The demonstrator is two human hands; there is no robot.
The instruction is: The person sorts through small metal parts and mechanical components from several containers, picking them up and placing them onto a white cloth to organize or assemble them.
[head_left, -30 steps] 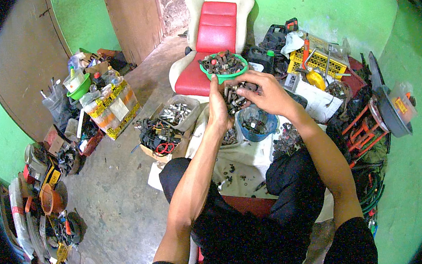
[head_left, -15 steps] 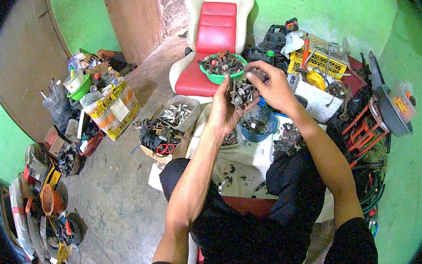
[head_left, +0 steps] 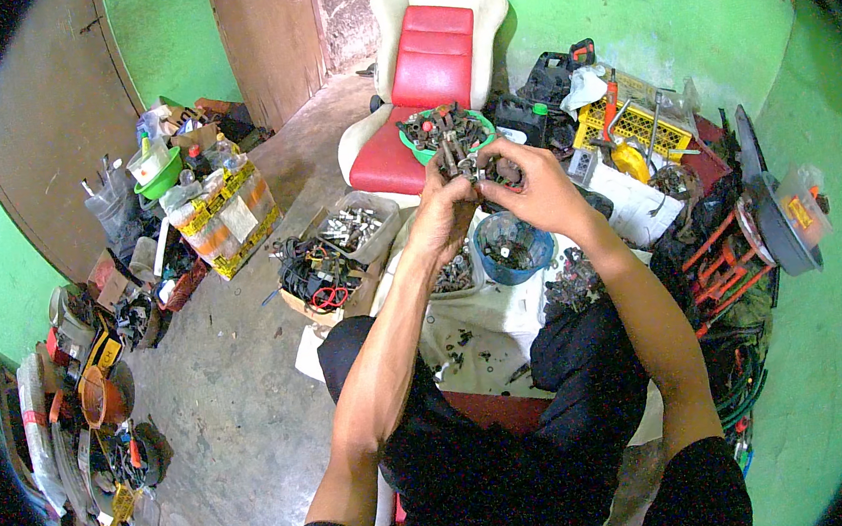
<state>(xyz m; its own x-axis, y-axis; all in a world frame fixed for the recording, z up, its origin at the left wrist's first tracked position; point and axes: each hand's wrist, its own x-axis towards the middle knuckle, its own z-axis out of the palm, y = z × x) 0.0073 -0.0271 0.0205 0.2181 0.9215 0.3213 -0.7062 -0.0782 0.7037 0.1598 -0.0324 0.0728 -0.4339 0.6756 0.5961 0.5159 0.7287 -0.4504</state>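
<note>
In front of the car seat, my left hand (head_left: 443, 216) is curled around several small grey metal parts (head_left: 460, 162) that look like bolts. My right hand (head_left: 541, 187) comes in from the right, closed, its thumb and fingers at the same parts. More dark pieces show inside the right hand's curled fingers; their exact kind is too small to make out. Just beyond both hands, a green basin (head_left: 413, 149) heaped with mixed metal hardware rests on the red seat. Beneath the right hand stands a blue see-through tub (head_left: 516, 272) with some small hardware in it.
Left of my knees are a clear container of silvery pieces (head_left: 353, 224) and a box of black cables (head_left: 317, 277). A dark heap of hardware (head_left: 573, 280) lies by my right knee. The white-and-red car seat (head_left: 431, 52) stands ahead; a yellow crate (head_left: 645, 128) is at right.
My left hand has closed from an open, cupped palm around the metal parts. My right hand has dropped slightly, bringing thumb and fingers against them.
</note>
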